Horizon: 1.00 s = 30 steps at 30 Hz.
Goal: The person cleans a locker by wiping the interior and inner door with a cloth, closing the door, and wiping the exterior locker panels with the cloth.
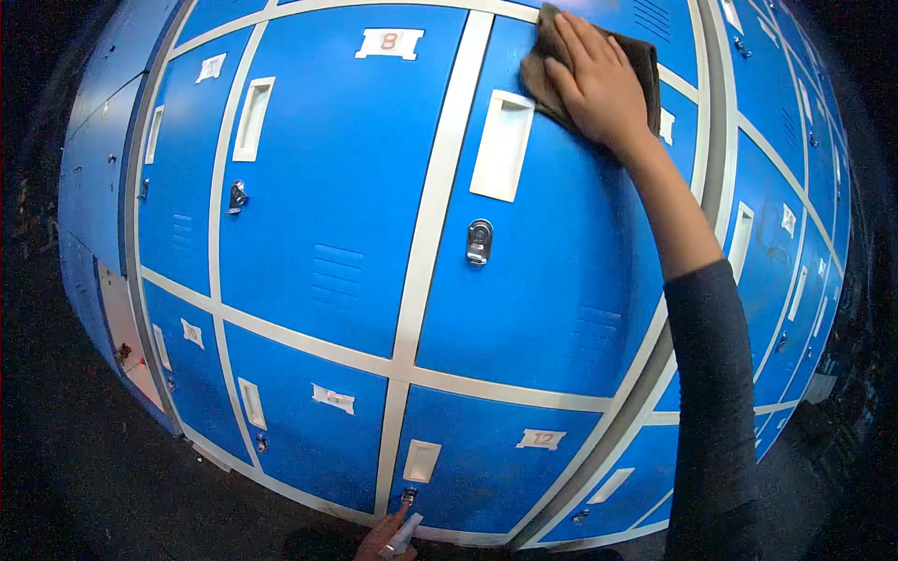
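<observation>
My right hand (pixel 599 89) presses a dark brown cloth (pixel 639 58) flat against the upper part of a blue locker door (pixel 533 309). The fingers lie stretched over the cloth, which covers the door's top area. Below and to the left of the cloth are the door's white recessed handle (pixel 503 150) and its metal lock (pixel 479 242). Low in the view, my left hand (pixel 379 539) is partly cut off by the bottom edge. It holds a small whitish object (pixel 402 535), whose kind I cannot make out, close to the lock (pixel 409 496) of locker door 12 (pixel 496 467).
Locker door 8 (pixel 346 178) stands to the left, above another door (pixel 309 421). More blue lockers (pixel 786 252) continue at the right past a grey gap. At the far left, an open compartment (pixel 122 323) shows near the dark floor (pixel 84 449).
</observation>
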Each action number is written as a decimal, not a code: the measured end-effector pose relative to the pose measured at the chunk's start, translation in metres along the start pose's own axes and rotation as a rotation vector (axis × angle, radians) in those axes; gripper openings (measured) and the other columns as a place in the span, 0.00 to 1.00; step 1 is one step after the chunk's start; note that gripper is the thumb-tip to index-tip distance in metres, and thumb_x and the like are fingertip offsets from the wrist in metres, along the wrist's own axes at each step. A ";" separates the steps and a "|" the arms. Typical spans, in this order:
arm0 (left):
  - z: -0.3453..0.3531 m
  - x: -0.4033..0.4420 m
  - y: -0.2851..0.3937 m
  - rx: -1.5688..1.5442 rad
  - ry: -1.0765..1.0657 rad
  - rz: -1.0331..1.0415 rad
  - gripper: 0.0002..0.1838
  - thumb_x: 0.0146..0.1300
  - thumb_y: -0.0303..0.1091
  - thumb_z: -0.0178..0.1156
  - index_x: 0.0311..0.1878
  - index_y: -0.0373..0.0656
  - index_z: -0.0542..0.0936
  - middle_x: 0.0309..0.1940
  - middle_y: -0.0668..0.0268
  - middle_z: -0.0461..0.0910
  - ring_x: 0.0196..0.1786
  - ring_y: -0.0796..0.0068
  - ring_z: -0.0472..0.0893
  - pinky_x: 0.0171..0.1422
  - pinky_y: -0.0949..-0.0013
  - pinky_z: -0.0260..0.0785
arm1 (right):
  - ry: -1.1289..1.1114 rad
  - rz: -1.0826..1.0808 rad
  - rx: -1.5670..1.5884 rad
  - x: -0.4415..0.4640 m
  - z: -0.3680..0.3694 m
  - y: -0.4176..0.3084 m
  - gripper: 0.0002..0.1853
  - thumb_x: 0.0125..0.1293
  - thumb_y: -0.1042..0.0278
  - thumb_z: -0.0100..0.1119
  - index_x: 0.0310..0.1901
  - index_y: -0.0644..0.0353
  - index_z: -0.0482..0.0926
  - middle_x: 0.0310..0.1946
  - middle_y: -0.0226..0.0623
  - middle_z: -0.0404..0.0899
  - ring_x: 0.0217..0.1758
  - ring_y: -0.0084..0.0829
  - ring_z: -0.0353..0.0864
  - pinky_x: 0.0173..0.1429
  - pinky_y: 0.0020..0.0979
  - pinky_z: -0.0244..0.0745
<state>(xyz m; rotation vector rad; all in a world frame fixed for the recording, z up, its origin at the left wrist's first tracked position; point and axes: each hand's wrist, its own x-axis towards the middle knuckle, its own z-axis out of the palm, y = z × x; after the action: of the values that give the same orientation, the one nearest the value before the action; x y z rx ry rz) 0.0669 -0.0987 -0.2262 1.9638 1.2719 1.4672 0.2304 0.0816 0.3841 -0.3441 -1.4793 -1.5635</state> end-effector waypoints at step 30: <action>-0.007 -0.004 0.011 0.104 0.060 0.151 0.31 0.55 0.29 0.57 0.66 0.44 0.69 0.66 0.52 0.65 0.66 0.46 0.66 0.67 0.53 0.59 | -0.052 -0.089 0.064 -0.025 -0.015 -0.021 0.31 0.65 0.55 0.49 0.68 0.56 0.59 0.68 0.41 0.62 0.71 0.38 0.59 0.74 0.46 0.51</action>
<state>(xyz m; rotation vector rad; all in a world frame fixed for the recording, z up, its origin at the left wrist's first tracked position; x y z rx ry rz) 0.0650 -0.1093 -0.2179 2.1399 1.2723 1.5705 0.2331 0.0758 0.3488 -0.2875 -1.6002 -1.5837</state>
